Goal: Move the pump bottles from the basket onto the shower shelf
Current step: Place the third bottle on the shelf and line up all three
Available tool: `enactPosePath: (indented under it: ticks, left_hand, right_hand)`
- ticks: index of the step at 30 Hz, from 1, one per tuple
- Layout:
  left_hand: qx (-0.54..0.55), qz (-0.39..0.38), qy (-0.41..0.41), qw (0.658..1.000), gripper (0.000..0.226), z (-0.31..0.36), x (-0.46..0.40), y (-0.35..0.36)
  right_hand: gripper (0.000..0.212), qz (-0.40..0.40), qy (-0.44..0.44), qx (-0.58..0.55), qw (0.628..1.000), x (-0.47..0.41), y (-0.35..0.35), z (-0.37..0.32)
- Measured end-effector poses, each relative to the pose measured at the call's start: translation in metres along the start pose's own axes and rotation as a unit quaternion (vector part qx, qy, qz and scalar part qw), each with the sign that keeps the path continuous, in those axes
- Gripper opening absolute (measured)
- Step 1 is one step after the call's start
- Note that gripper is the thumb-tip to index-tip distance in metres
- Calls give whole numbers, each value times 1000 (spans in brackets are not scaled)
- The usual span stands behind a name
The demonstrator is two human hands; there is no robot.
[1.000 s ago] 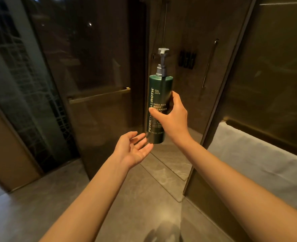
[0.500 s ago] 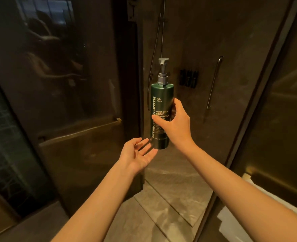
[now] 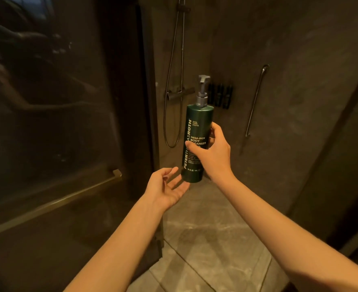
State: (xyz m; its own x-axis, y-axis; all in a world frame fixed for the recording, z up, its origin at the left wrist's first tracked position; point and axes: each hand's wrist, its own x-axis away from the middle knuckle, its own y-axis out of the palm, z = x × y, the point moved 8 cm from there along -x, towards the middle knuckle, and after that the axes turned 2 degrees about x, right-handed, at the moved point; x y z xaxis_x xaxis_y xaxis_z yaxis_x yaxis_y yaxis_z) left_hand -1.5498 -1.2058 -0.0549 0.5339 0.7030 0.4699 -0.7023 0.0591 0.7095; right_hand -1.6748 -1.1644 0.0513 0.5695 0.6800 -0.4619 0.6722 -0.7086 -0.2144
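A tall dark green pump bottle [image 3: 197, 127] with a grey pump head stands upright in the air at the shower entrance. My right hand [image 3: 212, 153] is shut around its lower middle from the right. Just below and left of the bottle's base, my left hand [image 3: 166, 187] is open, palm up, fingers spread, not touching it as far as I can tell. The shower shelf [image 3: 180, 92], a dark bar on the far wall by the hose, is beyond the bottle. No basket is in view.
A glass shower door [image 3: 68, 144] with a brass handle [image 3: 102, 182] stands close on the left. Three small dark bottles [image 3: 220, 95] hang on the back wall. A grab bar [image 3: 256, 100] runs down the right wall. The marble floor [image 3: 211, 239] lies below.
The view has moved forward and up toward the shower; the white towel at right has left the frame. Both hands and the bottle keep the same pose relative to each other.
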Motion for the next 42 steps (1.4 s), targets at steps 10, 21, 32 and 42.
enactPosePath:
  ticks: [10, 21, 32, 42]
  left_hand:
    - [-43, -48, -56, 996, 35, 49, -153, 75]
    - [-43, -4, -87, 995, 36, 64, -302, 112]
    - [23, 22, 14, 999, 34, 133, -439, 221]
    - [105, 60, 133, 984, 28, 240, -496, 236]
  right_hand:
    - [66, 73, 4, 47, 996, -140, 10, 48]
    - [64, 55, 38, 22, 998, -269, 28, 168]
    - [67, -31, -14, -7, 999, -477, 54, 215]
    - [65, -149, -77, -100, 981, -595, 156, 207]
